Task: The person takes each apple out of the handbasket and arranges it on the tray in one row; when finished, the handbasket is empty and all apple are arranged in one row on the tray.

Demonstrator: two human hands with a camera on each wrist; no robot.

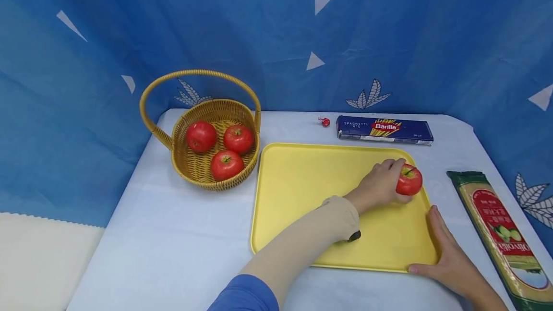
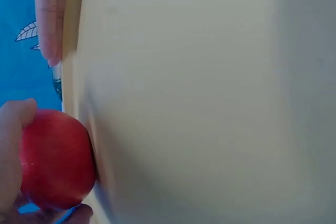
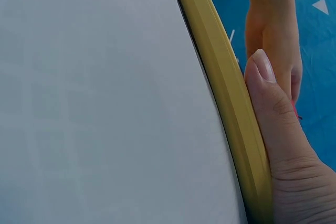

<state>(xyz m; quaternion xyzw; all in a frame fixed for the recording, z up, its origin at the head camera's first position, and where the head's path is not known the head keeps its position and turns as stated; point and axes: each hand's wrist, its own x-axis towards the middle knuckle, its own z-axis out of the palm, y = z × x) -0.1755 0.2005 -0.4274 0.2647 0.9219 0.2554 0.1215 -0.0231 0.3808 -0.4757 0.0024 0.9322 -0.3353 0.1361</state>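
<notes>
My left hand (image 1: pixel 380 181) reaches over the right part of the yellow tray (image 1: pixel 311 196) and grips a red apple (image 1: pixel 409 180) with its stem up. Fingers curl round the apple (image 2: pixel 58 160) in the left wrist view, where it sits close over the tray. At the tray's near right corner, my right hand (image 1: pixel 449 253) is spread, its thumb at the front edge and its fingers along the right side. The right wrist view has the thumb (image 3: pixel 278 114) lying straight against the tray's rim (image 3: pixel 226 93).
A wicker basket (image 1: pixel 180 167) with a tall handle holds three red apples at the back left. Behind the tray lie a small red wrapped candy (image 1: pixel 325 122) and a blue spaghetti box (image 1: pixel 384 129). A long pasta packet (image 1: pixel 501 234) lies right of the tray.
</notes>
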